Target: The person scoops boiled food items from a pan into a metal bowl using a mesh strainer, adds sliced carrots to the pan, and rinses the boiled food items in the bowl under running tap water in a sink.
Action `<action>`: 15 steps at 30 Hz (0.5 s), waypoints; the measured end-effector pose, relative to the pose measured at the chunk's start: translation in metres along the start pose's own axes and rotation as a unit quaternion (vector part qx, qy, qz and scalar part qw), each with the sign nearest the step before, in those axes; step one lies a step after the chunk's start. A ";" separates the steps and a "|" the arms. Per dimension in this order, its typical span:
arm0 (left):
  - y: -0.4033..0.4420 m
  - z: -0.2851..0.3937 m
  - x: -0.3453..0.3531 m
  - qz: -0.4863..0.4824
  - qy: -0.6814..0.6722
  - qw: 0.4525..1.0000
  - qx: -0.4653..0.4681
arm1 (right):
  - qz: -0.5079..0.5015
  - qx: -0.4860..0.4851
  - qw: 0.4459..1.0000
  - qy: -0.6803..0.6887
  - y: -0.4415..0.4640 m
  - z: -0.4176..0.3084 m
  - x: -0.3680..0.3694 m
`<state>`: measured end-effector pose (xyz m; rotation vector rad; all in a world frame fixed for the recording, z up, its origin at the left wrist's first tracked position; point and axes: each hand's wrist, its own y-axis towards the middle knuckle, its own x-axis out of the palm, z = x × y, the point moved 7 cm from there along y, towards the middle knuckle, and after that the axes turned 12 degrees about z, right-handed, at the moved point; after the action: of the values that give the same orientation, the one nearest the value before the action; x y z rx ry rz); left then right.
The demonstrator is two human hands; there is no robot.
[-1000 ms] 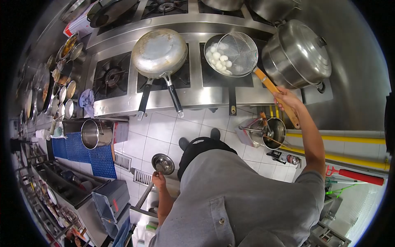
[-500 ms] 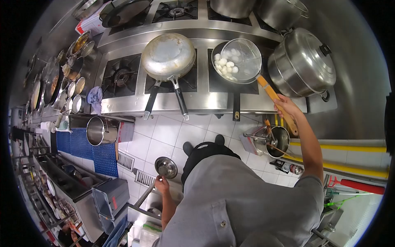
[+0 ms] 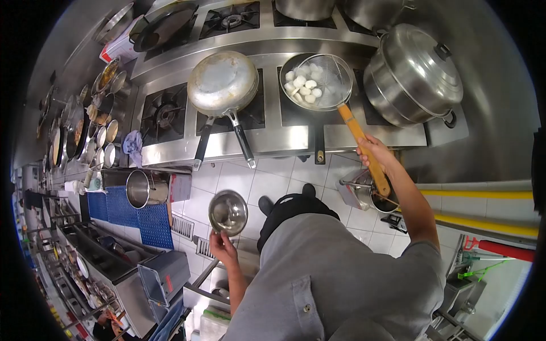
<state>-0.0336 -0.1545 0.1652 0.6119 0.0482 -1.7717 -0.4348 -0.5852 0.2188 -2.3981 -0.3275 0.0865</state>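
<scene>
Low over the floor, my left hand (image 3: 223,246) grips the near rim of a round metal bowl (image 3: 228,212), its shiny inside facing up. My right hand (image 3: 375,152) is wrapped round the wooden handle (image 3: 364,142) of a wire strainer (image 3: 331,79). The strainer lies over a dark pan (image 3: 291,63) on the front right burner, with several white round pieces (image 3: 303,83) in its left part. Left of it, a silver pan (image 3: 223,79) sits upside down over another pan, their two black handles pointing toward me.
A large lidded steamer pot (image 3: 412,74) stands at the right of the stove (image 3: 227,149). Below it is a metal container (image 3: 382,200), partly hidden by the strainer handle. At left are a steel pot (image 3: 138,188), a purple cloth (image 3: 132,142) and many small bowls. Yellow pipes (image 3: 483,224) run along the right.
My left hand has raised the bowl, which looks larger and nearer. The strainer and my right hand have shifted slightly left. The camera view has also moved a little.
</scene>
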 end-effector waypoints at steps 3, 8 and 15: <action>0.031 0.050 0.023 0.034 -0.091 0.995 -0.004 | -0.006 0.011 0.999 0.038 -0.012 0.003 0.001; 0.069 0.105 0.104 -0.048 -0.271 0.957 -0.086 | 0.016 -0.011 0.997 0.074 -0.030 -0.003 0.003; 0.074 0.128 0.180 -0.124 -0.300 0.937 -0.129 | 0.029 -0.064 0.989 0.127 -0.045 0.000 0.011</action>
<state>-0.0432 -0.3810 0.2195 -0.1461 -0.0654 -2.0876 -0.4334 -0.5494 0.2490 -2.5104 -0.1466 -0.2183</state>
